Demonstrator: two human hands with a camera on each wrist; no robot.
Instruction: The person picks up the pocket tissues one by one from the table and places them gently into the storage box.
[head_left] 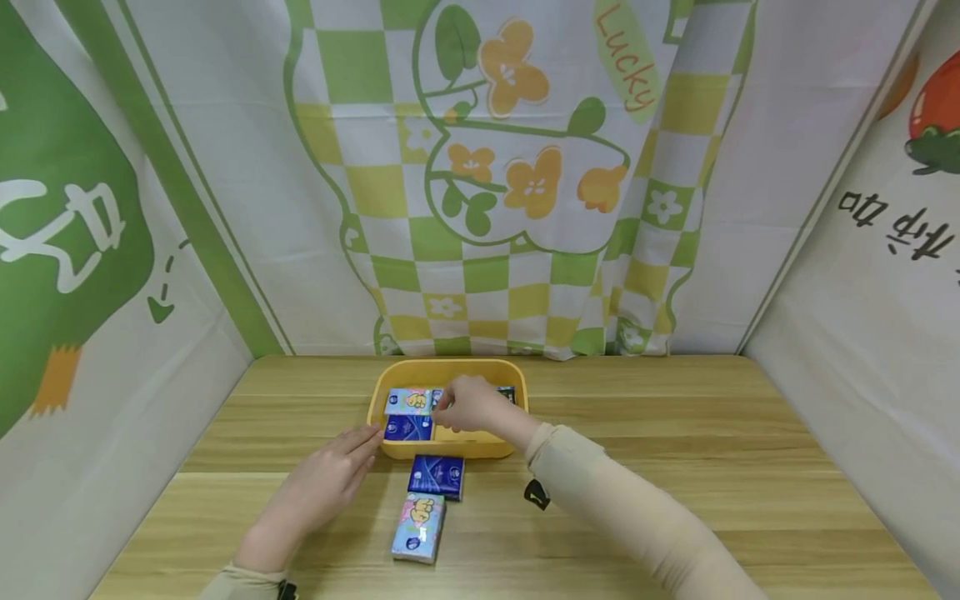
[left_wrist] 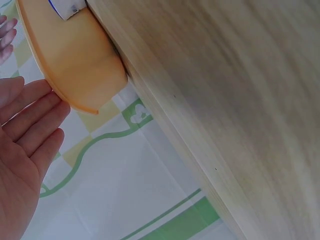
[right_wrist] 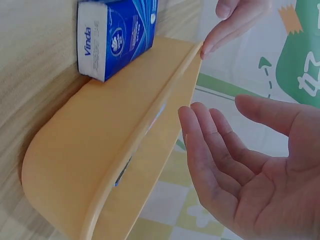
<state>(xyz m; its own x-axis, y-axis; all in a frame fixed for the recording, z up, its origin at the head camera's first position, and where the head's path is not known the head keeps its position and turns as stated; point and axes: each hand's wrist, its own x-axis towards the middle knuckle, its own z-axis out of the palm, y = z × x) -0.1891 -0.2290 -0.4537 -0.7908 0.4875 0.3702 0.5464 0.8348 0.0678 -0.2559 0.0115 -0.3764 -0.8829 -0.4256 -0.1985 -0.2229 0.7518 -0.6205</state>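
A yellow plastic bin (head_left: 450,450) stands near the back of the table, with small tissue packs in it. At its left end lie a light blue cartoon pack (head_left: 406,402) and a dark blue pack (head_left: 406,429); a dark-edged pack (head_left: 508,393) shows at the right. The right hand (head_left: 474,406) is over the bin, hiding part of its inside. In the right wrist view that hand (right_wrist: 255,165) has loosely bent fingers and nothing between them. With nearly straight fingers, the left hand (head_left: 333,471) touches the bin's left rim (left_wrist: 60,95).
In front of the bin lies a blue Vinda pack (head_left: 437,478). A light blue cartoon pack (head_left: 419,527) lies nearer, end toward it. The wooden table (head_left: 637,533) meets a printed curtain (head_left: 525,275) at the back and cloth walls at the sides.
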